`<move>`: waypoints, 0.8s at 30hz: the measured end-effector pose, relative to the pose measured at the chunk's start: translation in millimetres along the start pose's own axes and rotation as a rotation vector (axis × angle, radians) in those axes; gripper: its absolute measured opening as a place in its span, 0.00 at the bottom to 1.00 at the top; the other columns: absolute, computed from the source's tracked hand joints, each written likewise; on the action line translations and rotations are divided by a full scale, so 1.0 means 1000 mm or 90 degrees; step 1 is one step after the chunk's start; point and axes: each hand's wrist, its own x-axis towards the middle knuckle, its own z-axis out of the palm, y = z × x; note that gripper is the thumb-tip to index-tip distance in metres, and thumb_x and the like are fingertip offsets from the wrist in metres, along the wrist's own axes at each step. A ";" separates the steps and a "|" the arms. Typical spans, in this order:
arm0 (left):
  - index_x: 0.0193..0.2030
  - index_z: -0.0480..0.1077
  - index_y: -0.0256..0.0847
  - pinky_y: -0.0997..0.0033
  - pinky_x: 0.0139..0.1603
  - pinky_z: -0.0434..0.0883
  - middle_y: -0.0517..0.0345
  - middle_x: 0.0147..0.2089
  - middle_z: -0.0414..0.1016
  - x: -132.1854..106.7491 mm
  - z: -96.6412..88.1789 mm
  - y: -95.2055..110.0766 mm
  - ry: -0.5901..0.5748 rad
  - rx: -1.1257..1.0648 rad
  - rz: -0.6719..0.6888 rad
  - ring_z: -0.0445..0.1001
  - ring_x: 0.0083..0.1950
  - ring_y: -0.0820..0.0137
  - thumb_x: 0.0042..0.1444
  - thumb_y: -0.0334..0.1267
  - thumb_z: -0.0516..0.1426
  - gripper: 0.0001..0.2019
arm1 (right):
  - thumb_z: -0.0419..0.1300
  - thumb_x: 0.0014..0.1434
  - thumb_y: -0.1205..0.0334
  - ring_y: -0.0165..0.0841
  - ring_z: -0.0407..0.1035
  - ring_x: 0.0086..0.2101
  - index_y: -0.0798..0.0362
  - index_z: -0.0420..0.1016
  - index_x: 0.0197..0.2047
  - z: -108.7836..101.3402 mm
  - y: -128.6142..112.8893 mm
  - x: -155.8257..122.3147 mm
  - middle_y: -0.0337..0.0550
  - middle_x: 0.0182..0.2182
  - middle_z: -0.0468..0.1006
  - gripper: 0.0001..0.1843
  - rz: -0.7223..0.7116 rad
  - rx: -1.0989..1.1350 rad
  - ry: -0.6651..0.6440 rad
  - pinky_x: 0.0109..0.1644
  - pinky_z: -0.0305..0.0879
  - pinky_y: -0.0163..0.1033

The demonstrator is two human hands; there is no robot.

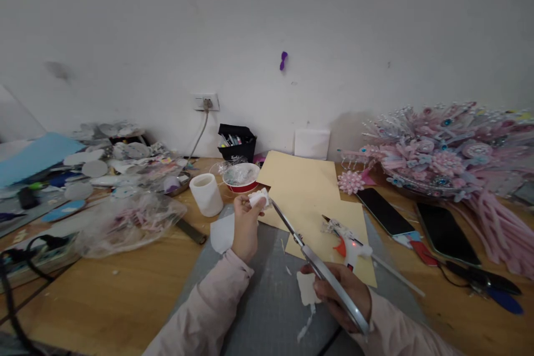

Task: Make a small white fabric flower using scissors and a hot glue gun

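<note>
Pinched in the fingers of my left hand (246, 223) is a small white piece (258, 197), its material too small to tell. My right hand (344, 295) grips a large pair of scissors (311, 256) by the handles. Their blade tips reach up to the right side of the white piece; whether they touch it I cannot tell. Under my hands lies a grey cutting mat (262, 295). A pale scrap (307, 289) and thin white offcuts rest on it near my right hand. A white sheet piece (222, 232) lies beside my left wrist.
A glue gun (350, 242) with a red light lies on beige paper sheets (300, 178). Left stand a white roll (206, 194), a red-rimmed bowl (241, 176) and a plastic bag (129, 222). Right are two phones (386, 211), black-handled scissors (479, 278) and a pink beaded headdress-like piece (446, 156).
</note>
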 end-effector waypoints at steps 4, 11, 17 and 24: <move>0.33 0.54 0.42 0.76 0.27 0.60 0.63 0.32 0.66 0.000 0.000 0.001 -0.005 -0.006 0.000 0.66 0.29 0.75 0.39 0.37 0.61 0.18 | 0.64 0.36 0.54 0.21 0.53 0.07 0.63 0.66 0.41 -0.005 -0.001 0.000 0.32 0.14 0.66 0.30 0.101 -0.048 -0.044 0.08 0.39 0.27; 0.34 0.55 0.42 0.77 0.27 0.60 0.64 0.32 0.66 -0.001 0.000 0.001 -0.002 0.003 -0.002 0.67 0.30 0.76 0.40 0.37 0.60 0.17 | 0.63 0.37 0.51 0.26 0.61 0.07 0.62 0.60 0.47 -0.012 0.003 0.004 0.31 0.14 0.68 0.36 0.139 -0.038 -0.101 0.05 0.49 0.25; 0.34 0.55 0.42 0.77 0.26 0.60 0.63 0.32 0.66 0.000 0.000 -0.001 0.002 -0.003 -0.005 0.67 0.29 0.75 0.39 0.37 0.61 0.18 | 0.63 0.37 0.51 0.26 0.61 0.07 0.62 0.61 0.45 -0.013 0.003 0.004 0.31 0.13 0.68 0.34 0.122 -0.021 -0.104 0.05 0.49 0.25; 0.33 0.55 0.42 0.78 0.26 0.60 0.64 0.31 0.66 -0.001 0.000 0.001 0.000 0.002 -0.020 0.66 0.29 0.76 0.40 0.36 0.61 0.18 | 0.64 0.38 0.50 0.25 0.61 0.07 0.57 0.63 0.43 -0.017 0.000 0.008 0.29 0.16 0.67 0.30 0.118 0.022 -0.081 0.05 0.51 0.25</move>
